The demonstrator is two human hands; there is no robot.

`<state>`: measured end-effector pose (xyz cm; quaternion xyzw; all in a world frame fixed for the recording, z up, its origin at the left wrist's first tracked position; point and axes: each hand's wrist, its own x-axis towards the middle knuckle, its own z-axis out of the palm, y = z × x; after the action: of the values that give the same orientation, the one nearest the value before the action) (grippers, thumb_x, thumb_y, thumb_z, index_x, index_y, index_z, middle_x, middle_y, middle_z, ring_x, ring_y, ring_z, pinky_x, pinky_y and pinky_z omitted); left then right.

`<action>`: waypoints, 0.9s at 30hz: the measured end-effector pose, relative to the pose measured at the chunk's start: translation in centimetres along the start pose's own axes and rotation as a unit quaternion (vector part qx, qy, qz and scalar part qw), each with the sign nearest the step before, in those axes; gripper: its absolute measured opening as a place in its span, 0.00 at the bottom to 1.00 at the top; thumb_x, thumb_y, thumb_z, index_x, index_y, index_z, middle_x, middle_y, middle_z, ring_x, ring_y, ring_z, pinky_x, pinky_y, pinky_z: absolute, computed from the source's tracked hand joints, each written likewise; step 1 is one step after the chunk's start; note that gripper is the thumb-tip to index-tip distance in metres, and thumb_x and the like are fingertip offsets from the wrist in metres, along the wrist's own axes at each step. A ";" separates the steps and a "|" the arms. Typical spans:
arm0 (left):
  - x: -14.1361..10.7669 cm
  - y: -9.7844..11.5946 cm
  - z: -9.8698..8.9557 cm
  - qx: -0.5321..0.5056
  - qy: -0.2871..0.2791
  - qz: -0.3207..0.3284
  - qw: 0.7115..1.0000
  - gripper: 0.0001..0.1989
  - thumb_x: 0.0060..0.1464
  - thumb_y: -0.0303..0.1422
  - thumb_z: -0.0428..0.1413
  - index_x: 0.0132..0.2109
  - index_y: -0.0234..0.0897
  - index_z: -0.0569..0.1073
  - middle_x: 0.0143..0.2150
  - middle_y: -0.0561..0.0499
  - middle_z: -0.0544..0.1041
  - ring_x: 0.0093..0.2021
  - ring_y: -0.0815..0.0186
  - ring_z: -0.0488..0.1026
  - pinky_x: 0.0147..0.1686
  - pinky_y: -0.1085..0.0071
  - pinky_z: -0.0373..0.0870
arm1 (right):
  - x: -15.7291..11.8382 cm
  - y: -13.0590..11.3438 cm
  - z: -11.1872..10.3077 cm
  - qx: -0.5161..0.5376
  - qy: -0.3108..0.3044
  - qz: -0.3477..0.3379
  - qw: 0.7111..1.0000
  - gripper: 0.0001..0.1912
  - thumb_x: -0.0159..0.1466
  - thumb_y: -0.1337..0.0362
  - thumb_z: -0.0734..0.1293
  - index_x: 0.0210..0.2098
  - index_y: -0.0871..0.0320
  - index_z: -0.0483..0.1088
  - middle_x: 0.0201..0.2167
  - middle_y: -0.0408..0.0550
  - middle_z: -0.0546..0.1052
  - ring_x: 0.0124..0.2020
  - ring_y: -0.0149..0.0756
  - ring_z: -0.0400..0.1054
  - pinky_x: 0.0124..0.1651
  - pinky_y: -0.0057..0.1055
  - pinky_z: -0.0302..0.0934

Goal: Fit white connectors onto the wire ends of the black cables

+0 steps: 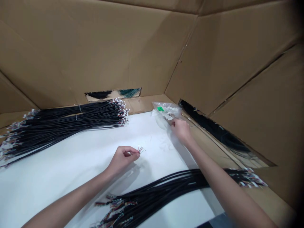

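Observation:
My left hand pinches a few short thin wires between thumb and fingertips, their bare ends sticking out to the right. My right hand reaches far forward and grips the lower edge of a clear plastic bag. That bag holds small white connectors and shows a green label. A bundle of long black cables with white connectors at its ends lies to the left, and a second black bundle runs beneath my right forearm.
A white sheet covers the work surface. Brown cardboard walls rise behind and to the right. Through a gap in the cardboard, dark and green wires show. More black cables lie along the right cardboard wall.

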<state>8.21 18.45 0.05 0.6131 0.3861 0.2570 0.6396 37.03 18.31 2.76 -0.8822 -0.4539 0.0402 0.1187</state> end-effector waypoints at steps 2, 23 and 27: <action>0.0 -0.6 0.1 0.001 -0.005 0.011 1.000 0.15 0.46 0.39 0.62 0.35 0.31 0.75 0.21 0.55 0.68 0.19 0.75 0.59 0.20 0.77 0.54 | -2.0 -0.8 -0.4 0.138 -0.003 0.001 0.990 0.13 0.66 0.61 0.65 0.48 0.62 0.70 0.49 0.52 0.73 0.49 0.41 0.70 0.51 0.45 0.66; -0.5 -2.4 0.2 0.021 0.014 0.093 0.995 0.07 0.60 0.36 0.53 0.37 0.38 0.63 0.26 0.57 0.67 0.26 0.72 0.61 0.26 0.75 0.56 | -10.3 -5.5 2.7 0.704 -0.235 0.056 0.668 0.09 0.50 0.62 0.75 0.32 0.54 0.79 0.31 0.44 0.76 0.32 0.29 0.68 0.35 0.26 0.62; -0.6 -2.5 0.2 0.035 0.008 0.088 0.996 0.07 0.61 0.35 0.52 0.36 0.38 0.64 0.27 0.56 0.67 0.26 0.72 0.61 0.26 0.75 0.56 | -10.5 -5.7 2.6 0.681 -0.224 0.031 0.697 0.09 0.50 0.65 0.75 0.32 0.54 0.80 0.27 0.43 0.76 0.25 0.27 0.65 0.32 0.27 0.60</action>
<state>7.63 17.57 -2.32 0.6642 0.3448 0.3035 0.5898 25.91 13.41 1.22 -0.5391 -0.2882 0.5380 0.5805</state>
